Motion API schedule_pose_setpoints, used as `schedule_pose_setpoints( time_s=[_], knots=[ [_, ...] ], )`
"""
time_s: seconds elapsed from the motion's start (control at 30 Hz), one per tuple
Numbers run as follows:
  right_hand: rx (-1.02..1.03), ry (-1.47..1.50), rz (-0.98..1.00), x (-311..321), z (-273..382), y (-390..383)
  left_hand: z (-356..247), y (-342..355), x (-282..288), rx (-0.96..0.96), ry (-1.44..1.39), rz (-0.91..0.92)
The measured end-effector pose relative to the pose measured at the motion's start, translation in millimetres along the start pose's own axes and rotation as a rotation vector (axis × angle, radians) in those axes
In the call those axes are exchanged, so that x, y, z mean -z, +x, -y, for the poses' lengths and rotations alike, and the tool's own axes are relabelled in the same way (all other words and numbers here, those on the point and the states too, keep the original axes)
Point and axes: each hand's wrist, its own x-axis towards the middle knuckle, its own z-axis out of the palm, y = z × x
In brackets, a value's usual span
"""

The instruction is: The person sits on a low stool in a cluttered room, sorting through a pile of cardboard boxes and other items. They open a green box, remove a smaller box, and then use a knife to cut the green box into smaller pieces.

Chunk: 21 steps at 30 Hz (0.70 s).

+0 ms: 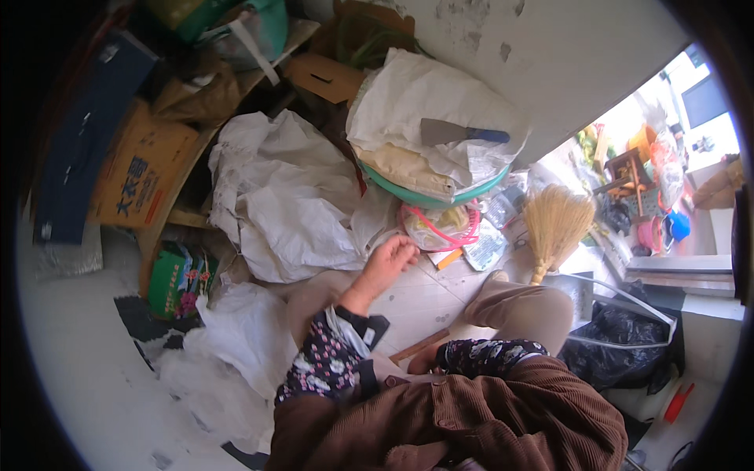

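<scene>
My left hand (386,267) reaches forward with its fingers loosely bent and apparently empty, beside a crumpled white sack (287,196) and a pink-handled basket (436,228) holding plastic bags. My right hand (424,359) is low near my knee, mostly hidden by my sleeve and coat, so its fingers are unclear. Above the basket, a teal basin (471,192) carries folded white sacks (404,94), with a wide scraper (463,132) lying on top. A straw broom (559,224) stands to the right, near my shoe.
At left are shelves with cardboard boxes (141,157), a blue case (82,133) and a green box (177,279). Loose plastic sheeting (216,377) lies lower left. A black bag (620,353) with a metal frame is at right, below a bright doorway area cluttered with stools (628,177).
</scene>
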Motion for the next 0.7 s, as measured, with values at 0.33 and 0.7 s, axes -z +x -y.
schedule_pose_setpoints(
  time_s=[0.33,0.7],
  knots=[
    [0.471,0.454,0.069,10,-55,4,-2,70,36,0.031,0.253,-0.028],
    [0.705,0.454,-0.122,12,-111,21,7,47,46,-0.076,0.457,-0.054]
  ],
)
